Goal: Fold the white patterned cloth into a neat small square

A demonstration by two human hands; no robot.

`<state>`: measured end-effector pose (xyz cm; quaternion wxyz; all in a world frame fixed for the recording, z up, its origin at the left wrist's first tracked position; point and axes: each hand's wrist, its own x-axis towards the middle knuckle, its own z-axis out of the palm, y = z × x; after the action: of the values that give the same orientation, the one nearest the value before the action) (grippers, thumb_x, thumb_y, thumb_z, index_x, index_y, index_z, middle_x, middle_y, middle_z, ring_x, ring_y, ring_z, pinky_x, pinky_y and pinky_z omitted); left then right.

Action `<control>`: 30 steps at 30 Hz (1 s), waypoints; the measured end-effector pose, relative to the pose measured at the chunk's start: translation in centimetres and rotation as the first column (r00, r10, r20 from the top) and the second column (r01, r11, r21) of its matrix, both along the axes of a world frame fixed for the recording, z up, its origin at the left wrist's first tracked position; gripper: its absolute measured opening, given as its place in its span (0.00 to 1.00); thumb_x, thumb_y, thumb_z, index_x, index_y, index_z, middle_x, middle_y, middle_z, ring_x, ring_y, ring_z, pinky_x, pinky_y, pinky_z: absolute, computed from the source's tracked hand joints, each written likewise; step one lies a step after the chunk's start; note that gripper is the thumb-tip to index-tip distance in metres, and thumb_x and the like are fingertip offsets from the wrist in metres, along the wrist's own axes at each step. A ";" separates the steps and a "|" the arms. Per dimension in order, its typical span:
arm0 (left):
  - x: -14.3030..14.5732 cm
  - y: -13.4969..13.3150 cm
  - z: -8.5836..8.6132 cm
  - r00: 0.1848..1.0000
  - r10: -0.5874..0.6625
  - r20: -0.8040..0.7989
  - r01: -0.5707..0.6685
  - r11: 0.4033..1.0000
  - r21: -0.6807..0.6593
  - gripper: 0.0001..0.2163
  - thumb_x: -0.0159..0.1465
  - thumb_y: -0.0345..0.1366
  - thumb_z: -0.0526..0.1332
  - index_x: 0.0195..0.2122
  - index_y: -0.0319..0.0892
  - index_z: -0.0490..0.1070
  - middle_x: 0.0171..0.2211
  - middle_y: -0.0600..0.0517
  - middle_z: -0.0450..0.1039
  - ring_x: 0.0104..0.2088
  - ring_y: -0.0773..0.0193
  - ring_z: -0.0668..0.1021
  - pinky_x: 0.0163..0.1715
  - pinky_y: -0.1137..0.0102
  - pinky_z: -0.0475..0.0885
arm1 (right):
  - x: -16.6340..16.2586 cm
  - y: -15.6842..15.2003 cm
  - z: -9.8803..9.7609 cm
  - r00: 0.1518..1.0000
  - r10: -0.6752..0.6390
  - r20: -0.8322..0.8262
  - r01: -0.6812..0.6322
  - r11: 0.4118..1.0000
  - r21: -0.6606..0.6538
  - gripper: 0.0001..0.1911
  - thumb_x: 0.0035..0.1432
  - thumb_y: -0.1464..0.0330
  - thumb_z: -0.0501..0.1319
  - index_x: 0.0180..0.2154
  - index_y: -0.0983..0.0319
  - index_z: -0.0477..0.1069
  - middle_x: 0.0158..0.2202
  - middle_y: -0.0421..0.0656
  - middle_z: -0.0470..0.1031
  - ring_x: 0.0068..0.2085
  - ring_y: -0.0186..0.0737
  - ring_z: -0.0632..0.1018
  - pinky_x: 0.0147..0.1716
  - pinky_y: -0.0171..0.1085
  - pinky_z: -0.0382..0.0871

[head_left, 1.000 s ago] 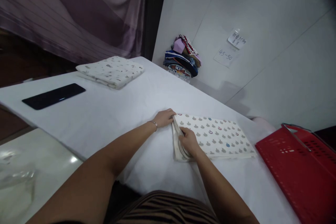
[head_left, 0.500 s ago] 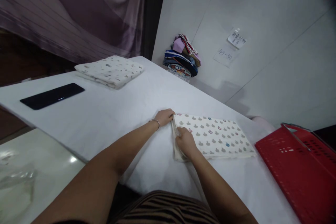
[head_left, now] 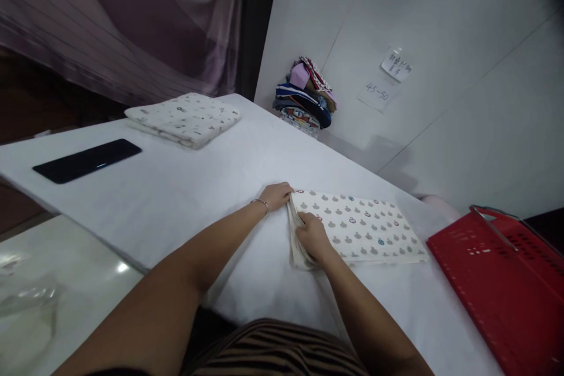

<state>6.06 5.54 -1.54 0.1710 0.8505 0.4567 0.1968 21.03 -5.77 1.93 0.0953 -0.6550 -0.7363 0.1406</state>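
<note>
A folded white cloth [head_left: 361, 229] printed with small grey, red and blue shapes lies on the white table [head_left: 176, 188] in front of me. My left hand [head_left: 275, 195] pinches the cloth's far left corner, fingers closed on the stacked layers. My right hand [head_left: 311, 236] rests on the near left edge, fingers curled over the layers and gripping them. A thin bracelet sits on my left wrist.
A second folded patterned cloth [head_left: 183, 118] lies at the table's far left, with a black phone [head_left: 87, 160] nearer. A pile of coloured clothes [head_left: 306, 96] leans against the white wall. A red plastic basket [head_left: 506, 282] stands at the right. Paper notes [head_left: 396, 64] hang on the wall.
My right hand has slid a little up along the cloth's left edge. My left hand holds the same corner.
</note>
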 end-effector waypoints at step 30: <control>0.6 -0.5 0.9 0.977 0.207 0.048 -0.196 0.966 -0.167 0.13 0.58 0.34 0.53 0.41 0.48 0.74 0.42 0.53 0.74 0.42 0.63 0.74 0.40 0.71 0.67 | -2.7 -0.6 0.6 0.975 -0.025 0.219 0.033 0.999 -0.033 0.13 0.51 0.75 0.52 0.40 0.66 0.67 0.41 0.52 0.70 0.38 0.44 0.74 0.34 0.38 0.62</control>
<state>6.71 5.09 -0.67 0.2332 0.7761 0.5496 0.2030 18.37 -6.32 2.57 0.0038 -0.6787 -0.7301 0.0796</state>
